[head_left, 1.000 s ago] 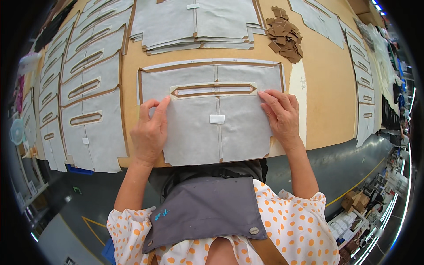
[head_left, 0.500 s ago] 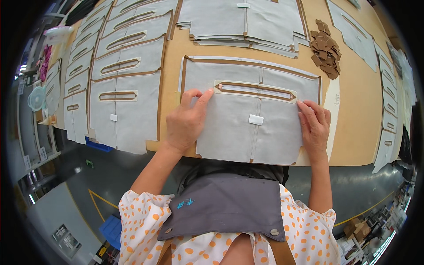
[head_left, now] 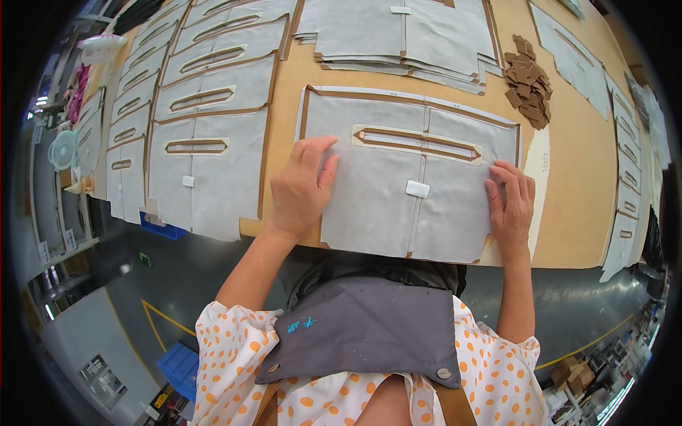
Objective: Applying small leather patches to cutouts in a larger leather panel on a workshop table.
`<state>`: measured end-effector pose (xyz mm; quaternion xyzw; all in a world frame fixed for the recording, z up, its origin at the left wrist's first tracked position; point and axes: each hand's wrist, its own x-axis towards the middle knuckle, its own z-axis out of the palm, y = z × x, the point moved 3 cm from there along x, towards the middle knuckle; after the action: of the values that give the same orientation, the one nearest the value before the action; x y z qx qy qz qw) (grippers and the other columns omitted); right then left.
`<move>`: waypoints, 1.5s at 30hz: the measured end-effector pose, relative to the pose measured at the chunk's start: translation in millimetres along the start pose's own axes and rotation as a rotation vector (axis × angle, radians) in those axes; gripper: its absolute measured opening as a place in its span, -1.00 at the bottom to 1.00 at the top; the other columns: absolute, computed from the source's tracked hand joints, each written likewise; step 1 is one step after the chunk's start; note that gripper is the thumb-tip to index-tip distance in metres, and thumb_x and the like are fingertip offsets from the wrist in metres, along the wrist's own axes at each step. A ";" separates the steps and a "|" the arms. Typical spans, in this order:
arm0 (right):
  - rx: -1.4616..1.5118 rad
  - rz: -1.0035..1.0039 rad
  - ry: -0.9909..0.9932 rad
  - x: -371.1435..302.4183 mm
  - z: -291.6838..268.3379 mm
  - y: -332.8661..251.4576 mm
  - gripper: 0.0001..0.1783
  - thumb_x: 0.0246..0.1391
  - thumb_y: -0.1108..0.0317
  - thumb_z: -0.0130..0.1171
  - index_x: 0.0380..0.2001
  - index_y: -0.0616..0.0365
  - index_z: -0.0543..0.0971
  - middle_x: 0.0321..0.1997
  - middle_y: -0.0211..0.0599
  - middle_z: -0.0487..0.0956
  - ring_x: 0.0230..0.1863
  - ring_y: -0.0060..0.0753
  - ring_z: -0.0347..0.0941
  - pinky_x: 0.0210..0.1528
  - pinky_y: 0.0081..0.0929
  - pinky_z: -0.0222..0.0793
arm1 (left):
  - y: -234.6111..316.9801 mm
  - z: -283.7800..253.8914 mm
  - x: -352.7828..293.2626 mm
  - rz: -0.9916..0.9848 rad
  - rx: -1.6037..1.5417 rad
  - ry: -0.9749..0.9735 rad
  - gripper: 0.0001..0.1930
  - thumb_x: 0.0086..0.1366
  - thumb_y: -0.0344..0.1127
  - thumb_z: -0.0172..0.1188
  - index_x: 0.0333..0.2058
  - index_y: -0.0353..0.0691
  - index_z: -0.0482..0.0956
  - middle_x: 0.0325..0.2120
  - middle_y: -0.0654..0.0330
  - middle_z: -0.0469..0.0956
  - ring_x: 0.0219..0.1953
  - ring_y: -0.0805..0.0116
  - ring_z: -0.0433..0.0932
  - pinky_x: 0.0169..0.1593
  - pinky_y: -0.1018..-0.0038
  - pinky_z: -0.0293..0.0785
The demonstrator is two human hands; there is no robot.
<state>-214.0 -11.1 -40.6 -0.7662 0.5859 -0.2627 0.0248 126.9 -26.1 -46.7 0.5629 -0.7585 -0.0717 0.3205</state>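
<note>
A grey fabric-like panel (head_left: 369, 192) lies flat before me, brown strips along its upper and side edges. Across its upper part runs a long slot (head_left: 419, 144) with brown-edged lips and a pale frame. Below the slot, a small white tag (head_left: 417, 189) sits on the centre seam. Over the panel's left edge is my left hand (head_left: 300, 186), thumb and index finger apart, holding nothing. My right hand (head_left: 511, 206) rests at the right edge, fingers loosely bent and apart, fingertips at the panel near the slot's right end.
Overlapping rows of similar slotted panels (head_left: 213, 170) cover the left side. A stack of grey panels (head_left: 362, 35) lies beyond mine. Brown scraps (head_left: 527, 82) are heaped at the far right, above a pale strip (head_left: 538, 167). More panels (head_left: 625, 177) line the tan table's (head_left: 579, 213) right edge.
My left thumb and fingers have come away from the slot's left end and spread apart. My right hand has drawn slightly away from the slot's right end. The panel lies flat as before.
</note>
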 end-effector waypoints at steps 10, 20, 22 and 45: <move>0.543 0.056 -0.040 18.9 -13.6 -75.6 -0.69 0.06 0.51 0.38 -0.10 0.16 0.62 -0.08 -0.20 0.61 -0.16 -0.25 0.52 -0.12 -0.38 0.49 | 47.5 16.2 11.2 -1.215 -1.808 -0.287 -0.51 0.54 -0.03 -0.06 0.17 -0.33 0.44 0.06 0.06 0.53 -0.15 0.38 0.62 -0.10 0.45 0.62; 0.618 0.000 -0.159 13.0 9.6 -119.1 -0.59 -0.07 0.48 0.41 -0.09 0.15 0.58 -0.15 -0.24 0.54 -0.18 -0.14 0.53 -0.12 -0.27 0.48 | 83.6 37.8 -8.1 -1.033 -1.930 -0.511 -0.52 0.57 -0.18 -0.14 0.34 -0.27 0.28 0.17 0.05 0.50 0.14 0.33 0.52 0.14 0.41 0.50; 0.534 -0.073 -0.101 9.1 12.3 -117.2 -0.57 -0.09 0.47 0.42 -0.08 0.16 0.57 -0.15 -0.25 0.53 -0.20 -0.13 0.52 -0.13 -0.26 0.48 | 84.5 42.2 -12.6 -1.035 -1.964 -0.487 -0.53 0.58 -0.19 -0.15 0.34 -0.26 0.28 0.15 0.07 0.52 0.13 0.36 0.52 0.11 0.41 0.50; 0.696 0.013 0.079 -11.5 -0.5 -85.3 -0.77 0.06 0.51 0.35 -0.17 0.21 0.66 -0.15 -0.32 0.69 -0.22 -0.36 0.61 -0.12 -0.47 0.51 | 103.1 59.3 -14.4 -1.175 -2.055 -0.454 -0.66 0.53 -0.18 0.06 0.10 -0.29 0.53 -0.03 0.19 0.61 0.02 0.42 0.58 0.08 0.50 0.56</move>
<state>-140.7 26.1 -15.0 -0.6975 0.4664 -0.4761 0.2634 12.4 8.7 -50.7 0.2788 -0.0141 -0.8745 0.3967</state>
